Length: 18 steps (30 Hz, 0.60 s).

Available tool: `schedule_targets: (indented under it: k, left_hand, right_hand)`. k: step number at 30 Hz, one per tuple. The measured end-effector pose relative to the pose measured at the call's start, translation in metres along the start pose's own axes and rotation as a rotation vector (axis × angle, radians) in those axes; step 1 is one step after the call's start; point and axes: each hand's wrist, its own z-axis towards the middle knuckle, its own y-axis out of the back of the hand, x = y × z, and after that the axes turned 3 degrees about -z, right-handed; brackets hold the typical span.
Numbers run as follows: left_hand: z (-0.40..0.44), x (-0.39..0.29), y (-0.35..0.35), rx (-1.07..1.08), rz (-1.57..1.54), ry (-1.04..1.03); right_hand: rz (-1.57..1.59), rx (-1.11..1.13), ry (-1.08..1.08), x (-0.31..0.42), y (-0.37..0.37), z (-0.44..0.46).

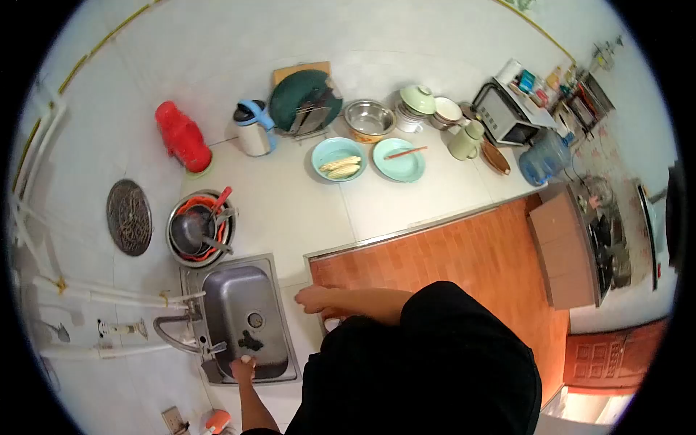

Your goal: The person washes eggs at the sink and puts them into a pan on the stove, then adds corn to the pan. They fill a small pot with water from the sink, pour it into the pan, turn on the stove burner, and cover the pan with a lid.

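No text, brand, number or sign can be read. On the microwave (500, 111), the teal pack (526, 79) on top of it and the blue water bottle (545, 156) just beside it, any lettering is too small and blurred.

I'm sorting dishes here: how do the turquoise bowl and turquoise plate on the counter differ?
The bowl looks deeper; the plate is shallower. The bowl holds pale yellow corn, while the plate carries a thin reddish utensil. Both are round, pale turquoise and set on the counter.
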Motion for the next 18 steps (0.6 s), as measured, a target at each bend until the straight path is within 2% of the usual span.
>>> schedule_targets:
  k: [2,3,5,7,9,11,12,14,18]
  left_hand:
    - [0.012,-0.024,0.022,0.336,-0.877,1.021]
    - [0.01,-0.019,0.021,0.343,-0.864,0.999]
    - [0.008,0.013,-0.008,0.326,-0.984,1.079]
    - [0.009,-0.048,0.043,0.111,-0.673,1.029]
    - [0.017,-0.009,0.012,0.361,-0.322,0.823]
    - [0.03,0.002,0.006,0.252,-0.832,1.351]
    - [0.034,-0.002,0.011,0.286,-0.818,1.327]
    - [0.035,-0.015,0.023,0.37,-0.653,1.125]
    - [0.034,-0.027,0.046,0.505,-0.445,0.918]
  right_hand:
    - [0.08,-0.06,-0.054,-0.04,0.001,-0.037]
    - [0.18,-0.075,-0.069,-0.058,-0.001,-0.052]
    - [0.163,-0.121,-0.214,-0.121,-0.035,-0.074]
    - [0.196,-0.192,-0.322,-0.144,-0.031,-0.132]
    - [0.229,-0.259,-0.46,-0.166,-0.037,-0.191]
    - [0.195,-0.118,-0.66,-0.205,-0.068,-0.231]
    - [0.207,-0.126,-0.685,-0.223,-0.089,-0.252]
    - [0.202,-0.167,-0.762,-0.253,-0.129,-0.297]
    - [0.276,-0.137,-0.872,-0.265,-0.157,-0.372]
